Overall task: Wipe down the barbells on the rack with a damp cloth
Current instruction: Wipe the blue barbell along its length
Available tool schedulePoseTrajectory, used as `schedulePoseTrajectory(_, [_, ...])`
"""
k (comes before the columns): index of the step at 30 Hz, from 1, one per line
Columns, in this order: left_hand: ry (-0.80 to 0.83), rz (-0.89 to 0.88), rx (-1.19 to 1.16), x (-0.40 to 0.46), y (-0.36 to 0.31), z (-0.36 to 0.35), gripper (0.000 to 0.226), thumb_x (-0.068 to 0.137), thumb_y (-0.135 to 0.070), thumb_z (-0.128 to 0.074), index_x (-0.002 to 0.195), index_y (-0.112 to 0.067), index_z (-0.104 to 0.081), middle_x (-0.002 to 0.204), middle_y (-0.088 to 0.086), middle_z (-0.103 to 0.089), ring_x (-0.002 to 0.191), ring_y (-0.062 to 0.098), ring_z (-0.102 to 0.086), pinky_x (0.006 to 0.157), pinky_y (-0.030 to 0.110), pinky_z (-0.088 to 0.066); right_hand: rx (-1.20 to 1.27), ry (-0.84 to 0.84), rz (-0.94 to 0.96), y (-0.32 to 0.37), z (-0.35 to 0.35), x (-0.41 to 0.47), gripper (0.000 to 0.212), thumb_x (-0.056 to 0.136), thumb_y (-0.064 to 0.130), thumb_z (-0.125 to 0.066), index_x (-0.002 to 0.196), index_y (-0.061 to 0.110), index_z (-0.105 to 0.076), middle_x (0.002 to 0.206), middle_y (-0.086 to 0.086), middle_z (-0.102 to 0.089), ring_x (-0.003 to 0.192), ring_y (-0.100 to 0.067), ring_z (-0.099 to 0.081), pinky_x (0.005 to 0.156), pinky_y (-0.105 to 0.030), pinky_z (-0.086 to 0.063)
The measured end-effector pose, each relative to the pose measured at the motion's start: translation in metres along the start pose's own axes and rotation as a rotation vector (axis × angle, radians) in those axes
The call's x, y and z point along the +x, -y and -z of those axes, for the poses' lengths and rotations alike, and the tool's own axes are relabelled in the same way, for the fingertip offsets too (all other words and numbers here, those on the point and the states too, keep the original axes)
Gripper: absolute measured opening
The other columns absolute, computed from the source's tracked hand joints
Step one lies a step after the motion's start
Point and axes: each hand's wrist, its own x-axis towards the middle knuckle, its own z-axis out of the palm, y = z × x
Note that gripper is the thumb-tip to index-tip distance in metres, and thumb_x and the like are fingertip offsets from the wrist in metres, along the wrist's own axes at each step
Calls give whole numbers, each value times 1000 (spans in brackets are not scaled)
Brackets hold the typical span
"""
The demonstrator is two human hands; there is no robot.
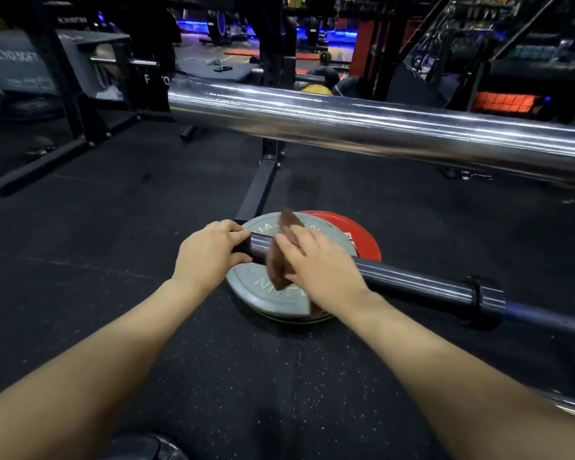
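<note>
A dark barbell sleeve (pixel 419 283) runs from centre to the right, low in front of me. My left hand (pixel 210 250) grips its free end. My right hand (pixel 322 267) lies over the sleeve just right of that, holding a brown cloth (pixel 279 260) wrapped round the bar. The cloth is blurred. A thick chrome barbell sleeve (pixel 362 127) crosses the view higher up and closer to the camera, with neither hand on it.
A grey weight plate (pixel 263 293) and a red plate (pixel 362 240) lie stacked on the black rubber floor (pixel 113 260) under my hands. A black rack upright and foot (pixel 259 187) stand behind them. More racks and gym gear fill the background.
</note>
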Motion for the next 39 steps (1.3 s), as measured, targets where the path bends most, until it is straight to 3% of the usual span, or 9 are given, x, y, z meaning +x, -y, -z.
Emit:
schedulePoseTrajectory(5, [-245,300,-290,-14,18,-9,40,92,-28,-59,129,-13,-58,121,3,-55,111,23,-53,82,34,-44,-96,-95,-143,-27,-16,-49,75,65,35,-83,130,8,-56,127,-24,-56,110,-42,-57,87,-49,-51])
schedulePoseTrajectory(10, [-186,436,-486,-14,25,-16,23,95,-18,-52,114,-11,-64,88,1,-58,86,18,-54,69,19,-31,-99,-88,-170,12,-22,-14,75,62,33,-85,125,2,-58,121,-26,-58,108,-43,-58,89,-50,-49])
schedulePoseTrajectory(12, [-195,454,-537,-13,27,-14,27,96,-14,-51,120,-11,-63,95,2,-61,91,16,-54,73,14,-30,-103,-105,-139,31,-23,10,70,65,31,-82,125,3,-58,120,-24,-60,106,-40,-59,87,-48,-50])
schedulePoseTrajectory(18, [-113,443,-585,-12,40,-12,33,97,-9,-47,129,-10,-58,124,6,-62,117,20,-55,88,17,-35,-78,-111,-53,87,-30,81,49,87,16,-29,124,6,-58,114,-18,-61,96,-35,-61,76,-41,-51])
schedulePoseTrajectory(25, [-84,550,-750,-14,32,3,36,99,-6,-42,131,-13,-55,126,3,-61,110,12,-53,86,19,-38,-134,-92,85,86,-27,89,64,82,19,-14,133,19,-54,124,-13,-58,105,-32,-58,77,-38,-50])
schedulePoseTrajectory(30, [-92,614,-757,-16,27,0,34,98,-9,-45,128,-17,-59,115,-2,-62,104,14,-56,80,21,-39,-165,-197,118,36,-22,22,56,76,13,-49,130,23,-59,132,-19,-54,115,-41,-55,85,-45,-50])
schedulePoseTrajectory(33, [-97,589,-720,-17,24,-4,34,97,-7,-43,124,-19,-61,108,1,-64,88,15,-55,73,23,-39,-182,-171,58,-3,-23,-23,74,61,2,-75,131,19,-58,132,-22,-54,113,-44,-56,85,-49,-50])
schedulePoseTrajectory(37, [-73,499,-582,-13,25,-12,34,92,-1,-44,118,-14,-61,86,10,-55,64,15,-47,54,25,-35,-124,-107,-105,-5,-21,-29,71,60,15,-86,126,15,-61,124,-22,-58,107,-43,-58,84,-48,-50])
schedulePoseTrajectory(39, [-47,485,-516,-11,25,-13,40,91,-2,-46,128,-14,-55,95,11,-52,69,16,-48,58,26,-36,-116,-104,-161,17,-14,-2,63,65,25,-84,122,13,-62,117,-19,-61,102,-40,-59,82,-44,-51])
